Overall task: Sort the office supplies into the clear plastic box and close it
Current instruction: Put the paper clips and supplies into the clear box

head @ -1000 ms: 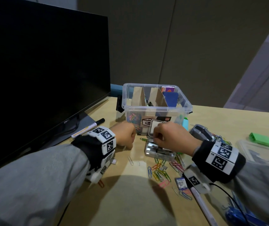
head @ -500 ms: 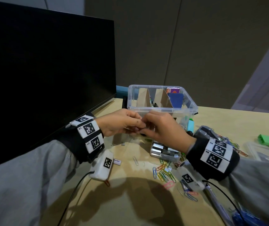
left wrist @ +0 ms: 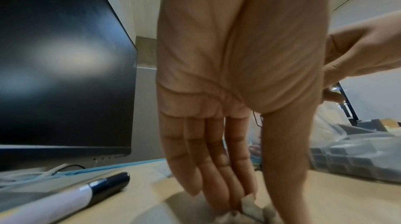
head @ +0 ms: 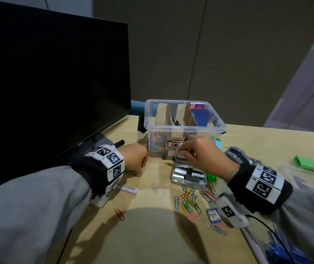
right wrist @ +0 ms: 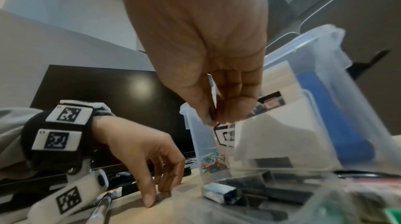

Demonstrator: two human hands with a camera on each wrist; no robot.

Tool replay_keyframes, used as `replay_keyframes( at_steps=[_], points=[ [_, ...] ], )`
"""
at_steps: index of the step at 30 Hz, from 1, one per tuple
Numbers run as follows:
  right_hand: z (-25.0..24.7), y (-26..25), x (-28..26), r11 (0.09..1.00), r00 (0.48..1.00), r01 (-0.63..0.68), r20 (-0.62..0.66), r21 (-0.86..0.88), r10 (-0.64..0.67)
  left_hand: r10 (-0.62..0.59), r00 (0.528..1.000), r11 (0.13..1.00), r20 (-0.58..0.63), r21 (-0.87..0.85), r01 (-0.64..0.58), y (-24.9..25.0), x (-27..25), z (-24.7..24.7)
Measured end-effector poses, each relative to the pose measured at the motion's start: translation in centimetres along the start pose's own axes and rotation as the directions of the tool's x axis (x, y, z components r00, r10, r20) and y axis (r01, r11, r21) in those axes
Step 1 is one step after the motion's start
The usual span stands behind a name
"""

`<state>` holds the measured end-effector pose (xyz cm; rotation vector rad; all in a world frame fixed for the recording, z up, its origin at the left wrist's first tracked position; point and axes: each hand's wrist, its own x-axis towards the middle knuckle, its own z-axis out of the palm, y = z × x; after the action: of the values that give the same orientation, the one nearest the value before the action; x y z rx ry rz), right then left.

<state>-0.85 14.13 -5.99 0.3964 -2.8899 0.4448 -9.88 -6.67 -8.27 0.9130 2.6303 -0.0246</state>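
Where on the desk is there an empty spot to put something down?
Bare wood lies near the desk's front edge, between the orange paper clip and the pile of colored paper clips. More lies at the back right, between the clear plastic box and the green block. It is crowded around the staple case under the right hand.

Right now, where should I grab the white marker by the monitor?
Probably pinch the marker round its white barrel, from above, across its round sides: it lies flat on the desk, dark cap toward the monitor.
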Motion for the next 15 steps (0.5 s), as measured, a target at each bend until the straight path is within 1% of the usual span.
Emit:
replay_keyframes(
  at_steps=[3,7,9,12,15],
  points=[
    [-0.5,0.5,-0.5,0.997,0.995,-0.074,0.061,0.011,0.074,0.032,0.999,0.999,-0.024,0.013,-0.032,0.3,0.2,0.0],
    [-1.0,1.4,-0.8,0.989,0.986,-0.144,0.091,0.024,0.141,0.037,0.999,0.998,-0.019,-0.059,-0.038,0.7,0.0,-0.2],
    [-1.2,1.8,-0.8,0.979,0.971,-0.202,0.136,0.010,0.198,0.049,0.998,0.988,-0.039,-0.141,-0.054,1.2,-0.1,-0.5],
    [-1.2,2.4,-0.9,0.957,0.929,-0.289,0.245,0.009,0.278,0.108,0.987,0.950,-0.120,-0.281,-0.138,2.5,-0.3,-0.8],
    [-1.0,2.5,-1.3,0.954,0.905,-0.299,0.312,-0.012,0.287,0.131,0.974,0.863,-0.184,-0.462,-0.203,3.7,-0.4,-1.1]
  ],
)
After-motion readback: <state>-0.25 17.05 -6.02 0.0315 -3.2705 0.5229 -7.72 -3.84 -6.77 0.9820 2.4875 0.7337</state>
